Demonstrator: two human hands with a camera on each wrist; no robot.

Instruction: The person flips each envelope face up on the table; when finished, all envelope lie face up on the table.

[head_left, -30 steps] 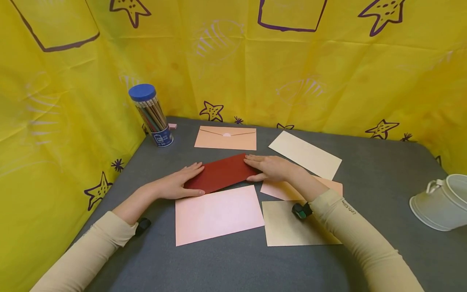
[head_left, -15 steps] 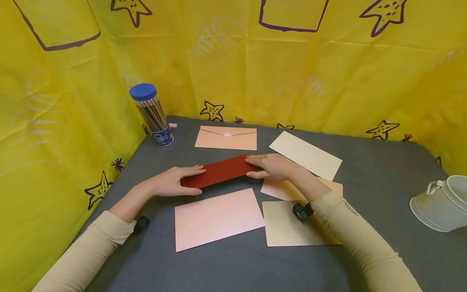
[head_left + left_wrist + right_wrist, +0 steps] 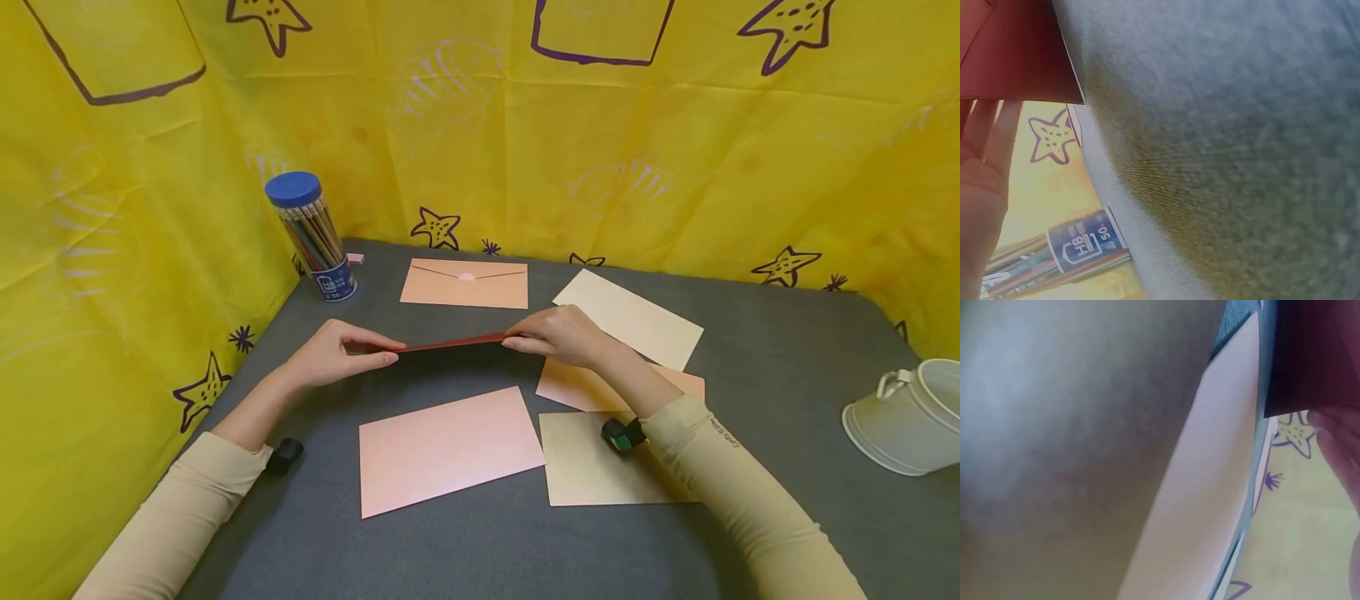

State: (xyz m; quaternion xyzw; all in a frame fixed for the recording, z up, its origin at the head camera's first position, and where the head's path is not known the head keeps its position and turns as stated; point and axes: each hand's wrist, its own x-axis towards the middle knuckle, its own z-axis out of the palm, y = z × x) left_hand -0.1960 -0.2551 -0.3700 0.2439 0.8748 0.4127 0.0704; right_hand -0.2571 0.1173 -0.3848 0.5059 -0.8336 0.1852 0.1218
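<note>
Flat red paper envelope (image 3: 1013,56) now tipped nearly edge-on in the head view, so that's new.

Half a second ago its broad face is seen; now just a thin strip is shown, raised off the dark grey cloth-covered table (image 3: 450,554), beyond the pale pink paper rectangle (image 3: 450,450). The left end is pinched between thumb and fingers of the left hand (image 3: 330,354), which has been shifted a bit outward and away. The right end is pinched the same way by the right hand (image 3: 561,336), pretty much where it was. Whether the right hand's fingers are pressed together can't really be told. The peach envelope with a round pale seal (image 3: 464,292) and the blue-lidded tub of pencils (image 3: 313,237) haven't been moved.
</note>
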